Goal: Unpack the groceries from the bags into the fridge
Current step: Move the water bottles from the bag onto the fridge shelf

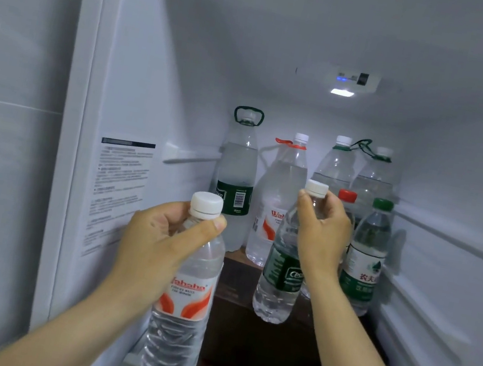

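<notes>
**Fridge compartment** (154, 86): white interior, lit by a ceiling lamp (342, 92), with a dark brown shelf (254, 340).

**Already standing on the shelf, upright:**
- large clear plastic bottle with a green carry handle and dark green label (237, 175), back left
- large clear bottle with a red handle and red-white label (279, 196), just beside it
- third large clear bottle (335, 164) and fourth large clear bottle (375, 177), back right, both with green neck rings
- small red-capped bottle (347, 196), mostly hidden
- small green-capped bottle with a green label (366, 256), near the right wall

**In transit:**
- The left hand (158, 242) has fingers and thumb curled round the neck of a small clear white-capped bottle with a red-orange label (183, 301). It is held upright in the air at the front left.
- The right hand (322, 229) grips the neck of a small clear white-capped bottle with a dark green label (279, 273). This one is tilted, appears clear of the mid-shelf and sits in front of the red-capped bottle.

**Progress, as judged:**
- Six bottles are stowed and two are yet to be set down. Open shelf space lies at the front centre and left.
- The bags are out of view, so what remains in them cannot be told.
</notes>
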`<state>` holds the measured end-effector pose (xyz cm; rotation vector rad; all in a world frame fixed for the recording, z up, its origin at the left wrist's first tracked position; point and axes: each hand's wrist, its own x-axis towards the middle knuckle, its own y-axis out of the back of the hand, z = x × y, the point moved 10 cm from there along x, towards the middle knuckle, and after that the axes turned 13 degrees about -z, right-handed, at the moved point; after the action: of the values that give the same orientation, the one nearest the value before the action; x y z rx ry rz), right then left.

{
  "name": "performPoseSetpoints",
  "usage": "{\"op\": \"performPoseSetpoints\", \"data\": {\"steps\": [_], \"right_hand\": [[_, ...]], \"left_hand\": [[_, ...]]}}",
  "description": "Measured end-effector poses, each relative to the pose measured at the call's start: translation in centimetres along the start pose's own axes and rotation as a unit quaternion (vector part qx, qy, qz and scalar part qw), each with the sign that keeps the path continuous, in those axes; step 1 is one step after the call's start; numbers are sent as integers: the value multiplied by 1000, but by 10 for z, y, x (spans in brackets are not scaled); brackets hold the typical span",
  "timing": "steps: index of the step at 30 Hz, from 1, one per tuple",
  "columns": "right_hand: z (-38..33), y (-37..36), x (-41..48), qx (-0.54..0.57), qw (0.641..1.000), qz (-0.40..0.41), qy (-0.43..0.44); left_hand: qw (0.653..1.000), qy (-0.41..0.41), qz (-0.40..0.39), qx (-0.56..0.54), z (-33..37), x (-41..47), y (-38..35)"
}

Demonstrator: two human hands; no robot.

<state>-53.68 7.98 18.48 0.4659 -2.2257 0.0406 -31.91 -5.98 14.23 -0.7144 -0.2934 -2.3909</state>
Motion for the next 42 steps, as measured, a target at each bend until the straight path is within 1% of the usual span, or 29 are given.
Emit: {"op": "performPoseSetpoints", "data": {"steps": [4, 7, 9, 14, 16, 18, 21, 24, 29, 34, 42], "right_hand": [[13, -10, 11, -25, 999, -26, -13], [19, -12, 9, -17, 999, -40, -21], [28, -15, 2, -32, 997, -57, -27], [73, -23, -37, -46, 991, -81, -93], [86, -22, -57, -68, 988, -69, -119], [91, -14, -68, -114, 983, -49, -138], [83, -5, -67, -186, 972, -42, -134], [84, -3, -64, -185, 972, -47, -139], [94, 12, -64, -145, 979, 9, -143], [100, 19, -53, -233, 961, 39, -142], [106, 20, -48, -279, 949, 63, -136]], "left_hand": [[1000, 5, 1, 3, -6, 2, 0], [1000, 5, 6, -1, -8, 1, 1], [1000, 5, 8, -2, -8, 1, 2], [1000, 9, 2, -13, -14, 1, 1], [1000, 10, -1, -12, -15, 1, 1], [1000, 12, -3, -9, -16, 1, 0], [1000, 16, -8, -10, -20, 2, -1], [1000, 19, -10, -14, -24, 3, -1], [1000, 22, -12, -7, -29, 5, -2], [1000, 22, -10, -2, -36, 7, -2], [1000, 26, -8, -1, -43, 12, -4]]}}
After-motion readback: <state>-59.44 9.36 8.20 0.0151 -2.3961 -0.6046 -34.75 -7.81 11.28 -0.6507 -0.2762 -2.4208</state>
